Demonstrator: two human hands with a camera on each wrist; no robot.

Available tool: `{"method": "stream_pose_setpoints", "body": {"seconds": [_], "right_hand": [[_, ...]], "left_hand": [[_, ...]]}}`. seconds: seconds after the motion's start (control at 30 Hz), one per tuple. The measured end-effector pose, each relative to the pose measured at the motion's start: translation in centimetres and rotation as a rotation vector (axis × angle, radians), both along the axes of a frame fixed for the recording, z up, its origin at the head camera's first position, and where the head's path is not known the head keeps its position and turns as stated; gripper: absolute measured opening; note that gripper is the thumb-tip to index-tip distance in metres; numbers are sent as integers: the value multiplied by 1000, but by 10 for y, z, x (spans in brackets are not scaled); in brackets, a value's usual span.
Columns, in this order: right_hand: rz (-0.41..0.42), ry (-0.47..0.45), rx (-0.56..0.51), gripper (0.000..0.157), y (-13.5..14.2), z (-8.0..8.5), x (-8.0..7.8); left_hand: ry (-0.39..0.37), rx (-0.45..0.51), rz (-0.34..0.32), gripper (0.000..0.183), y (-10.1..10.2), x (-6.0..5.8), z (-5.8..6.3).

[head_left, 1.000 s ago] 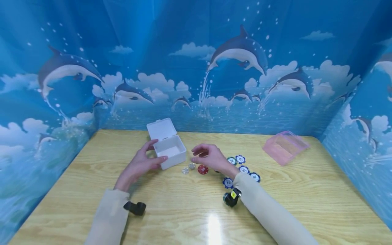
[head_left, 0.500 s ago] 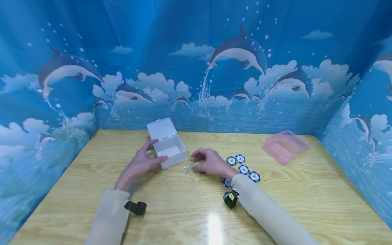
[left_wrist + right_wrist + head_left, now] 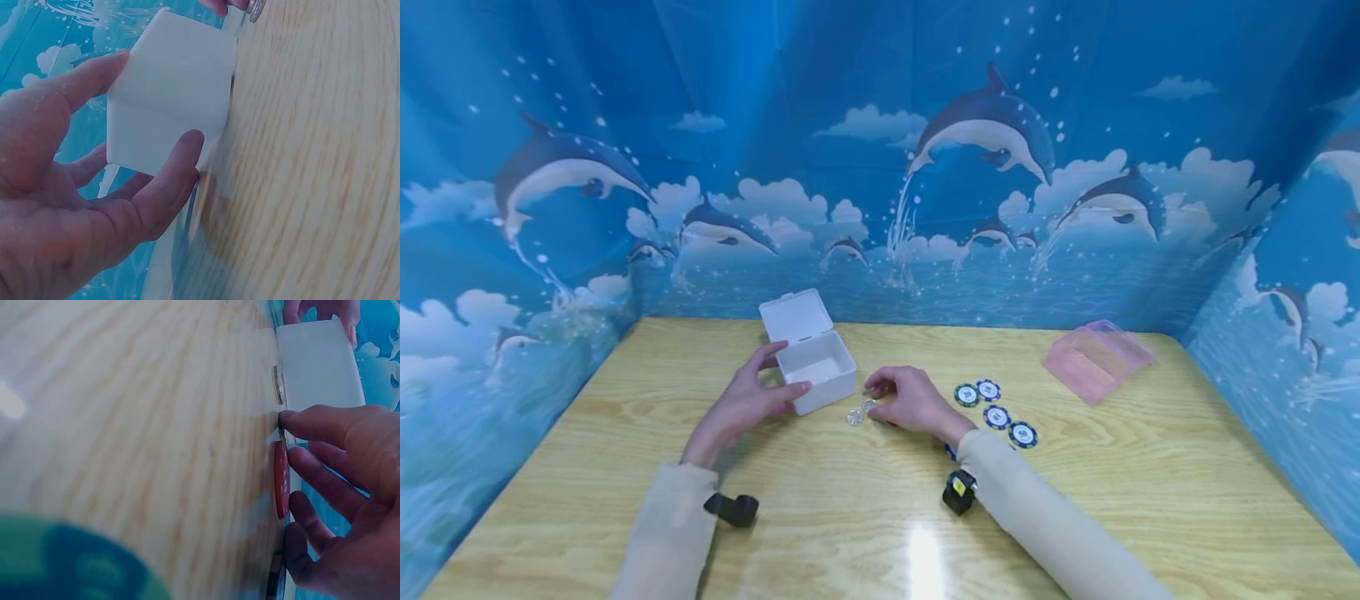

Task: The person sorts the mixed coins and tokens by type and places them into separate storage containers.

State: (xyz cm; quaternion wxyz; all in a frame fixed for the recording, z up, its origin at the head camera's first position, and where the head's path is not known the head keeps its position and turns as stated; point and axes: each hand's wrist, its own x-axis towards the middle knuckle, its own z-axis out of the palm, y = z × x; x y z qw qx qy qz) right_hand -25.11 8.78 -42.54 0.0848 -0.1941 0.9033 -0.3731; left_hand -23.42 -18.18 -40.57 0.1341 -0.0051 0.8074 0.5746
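Note:
A small white box [image 3: 826, 393] with its lid [image 3: 796, 317] flipped back stands at the left of the table, its inside bare. My left hand [image 3: 747, 398] holds it by the left side, thumb at the front; the left wrist view shows the fingers spread around the box [image 3: 175, 87]. Just right of it lie two silvery coins, one [image 3: 854, 417] apart from the hand and one [image 3: 868, 405] at my right hand [image 3: 916, 402]. In the right wrist view that thumb touches the nearer coin. The red poker chip [image 3: 281, 480] lies beneath the fingers, mostly hidden from the head view.
Green [image 3: 967, 395] and blue [image 3: 997, 417] poker chips lie right of my right hand; others are partly covered by the forearm. A pink mesh pouch [image 3: 1090, 367] lies at the back right. A blue dolphin-print curtain [image 3: 880, 167] stands behind the table.
My right hand has lowered and come down over the red chip, its thumb now at the nearer coin. The left hand and box have stayed put.

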Motion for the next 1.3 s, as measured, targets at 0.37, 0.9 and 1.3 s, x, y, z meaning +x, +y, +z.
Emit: {"method": "stream_pose_setpoints", "body": {"seconds": [0.37,0.9,1.3], "right_hand": [[13,10,17,30,-2,3,-2],[48,-97,21,33,2,8,-2],[43,-98,61,37,-4,8,-4]], "left_hand": [[-1,2,0,96,0,0,1],[-14,-2,10,96,1,1,1],[-18,-19,16,95,2,0,1]]}}
